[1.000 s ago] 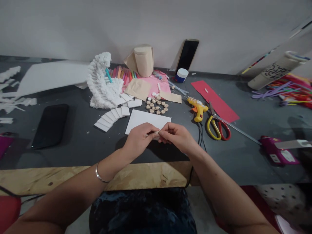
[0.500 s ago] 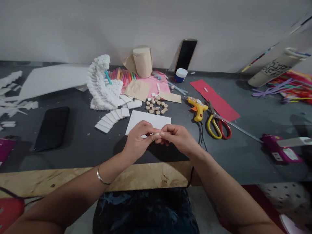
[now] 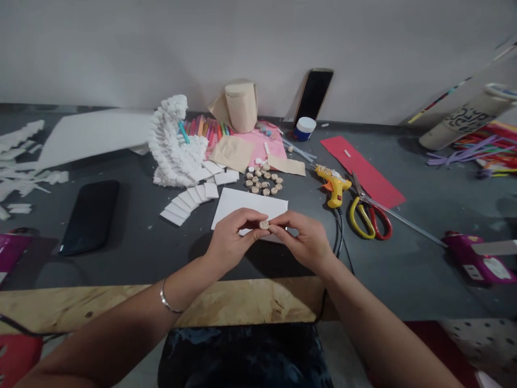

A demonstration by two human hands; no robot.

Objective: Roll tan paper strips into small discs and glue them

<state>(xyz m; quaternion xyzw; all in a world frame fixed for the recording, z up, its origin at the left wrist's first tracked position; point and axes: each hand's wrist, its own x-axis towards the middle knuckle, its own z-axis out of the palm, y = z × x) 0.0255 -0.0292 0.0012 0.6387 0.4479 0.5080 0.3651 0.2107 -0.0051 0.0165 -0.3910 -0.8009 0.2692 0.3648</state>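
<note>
A small round cork disc [image 3: 264, 224] is pinched between the fingertips of my left hand [image 3: 232, 241] and my right hand [image 3: 302, 241]. Both hands hover just over the near edge of a white card [image 3: 249, 209]. A ring of similar cork discs [image 3: 260, 180] lies on the dark tabletop beyond the card. Fanned white foam strips [image 3: 181, 203] lie to the left of the card, next to a white foam sculpture [image 3: 173, 148]. A yellow glue gun [image 3: 333, 185] stands to the right, past my right hand.
Red-handled scissors [image 3: 369, 218] rest on a red paper strip [image 3: 361, 172]. A black phone [image 3: 91, 217] lies at left. Coloured pipe cleaners [image 3: 484, 153] lie at far right. The plywood table edge [image 3: 250, 304] runs below my forearms, and a wall stands behind.
My fingers have opened slightly, so the cork disc now shows clearly between them instead of being mostly hidden. My hands have moved a little apart, and the view has shifted slightly.
</note>
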